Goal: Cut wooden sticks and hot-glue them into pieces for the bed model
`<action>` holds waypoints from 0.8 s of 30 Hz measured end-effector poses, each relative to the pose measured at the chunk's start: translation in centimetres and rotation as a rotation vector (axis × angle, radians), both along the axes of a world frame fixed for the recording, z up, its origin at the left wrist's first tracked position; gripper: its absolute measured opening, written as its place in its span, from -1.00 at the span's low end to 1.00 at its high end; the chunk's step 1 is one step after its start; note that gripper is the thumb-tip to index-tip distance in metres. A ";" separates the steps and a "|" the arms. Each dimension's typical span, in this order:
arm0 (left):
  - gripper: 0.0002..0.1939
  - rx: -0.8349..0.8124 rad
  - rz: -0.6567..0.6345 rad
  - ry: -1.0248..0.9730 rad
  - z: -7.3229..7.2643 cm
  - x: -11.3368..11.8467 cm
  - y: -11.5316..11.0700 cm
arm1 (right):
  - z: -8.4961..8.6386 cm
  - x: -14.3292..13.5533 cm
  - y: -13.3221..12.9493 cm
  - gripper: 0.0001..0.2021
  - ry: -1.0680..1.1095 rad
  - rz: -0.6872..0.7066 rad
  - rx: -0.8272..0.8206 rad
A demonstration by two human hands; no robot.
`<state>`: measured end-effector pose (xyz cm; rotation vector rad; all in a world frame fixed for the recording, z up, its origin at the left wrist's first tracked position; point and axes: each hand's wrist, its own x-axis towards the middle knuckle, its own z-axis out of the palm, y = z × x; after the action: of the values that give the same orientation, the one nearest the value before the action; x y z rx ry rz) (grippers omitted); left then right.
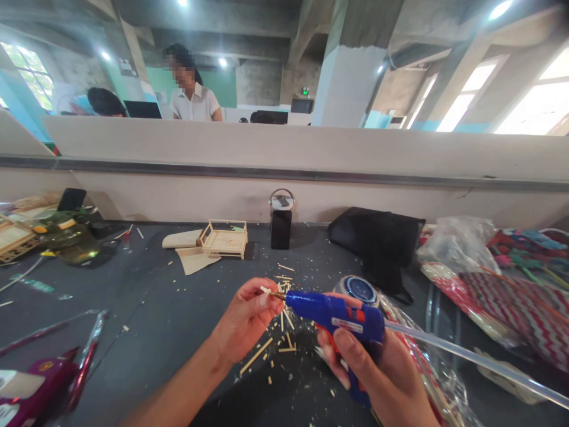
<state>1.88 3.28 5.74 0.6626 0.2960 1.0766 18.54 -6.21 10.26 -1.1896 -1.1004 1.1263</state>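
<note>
My right hand (377,362) is wrapped round the handle of a blue hot glue gun (333,311). A long clear glue stick (471,356) runs out of the gun's back end to the right. Its nozzle points left and meets the fingertips of my left hand (246,314). Those fingers pinch a small pale wooden stick (265,290), of which only the end shows. Whether the nozzle touches the stick I cannot tell. Below both hands, cut stick pieces (256,356) lie scattered on the dark table.
A small wooden model frame (224,239) stands at the back beside a black phone (281,228). To the right are a round lidded jar (358,289), a black cloth bag (377,234) and plastic-wrapped materials (471,302). A purple glue gun (40,385) lies front left. A low partition (284,148) closes the back.
</note>
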 end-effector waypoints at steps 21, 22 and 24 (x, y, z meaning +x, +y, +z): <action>-0.83 -0.002 -0.008 -0.021 -0.3 0.0 0.1 | 0.3 0.4 -0.2 -0.63 0.046 0.022 0.033; -0.83 0.001 -0.011 -0.023 -0.3 0.0 0.1 | 0.5 0.4 -0.3 -0.64 0.055 0.017 0.040; -0.83 0.004 -0.016 -0.024 -0.4 0.0 0.1 | 0.8 0.5 -0.3 -0.67 0.068 0.015 0.060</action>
<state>1.89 3.34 5.37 0.6548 0.2675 1.0695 19.01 -6.48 11.03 -1.0903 -1.0859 1.1292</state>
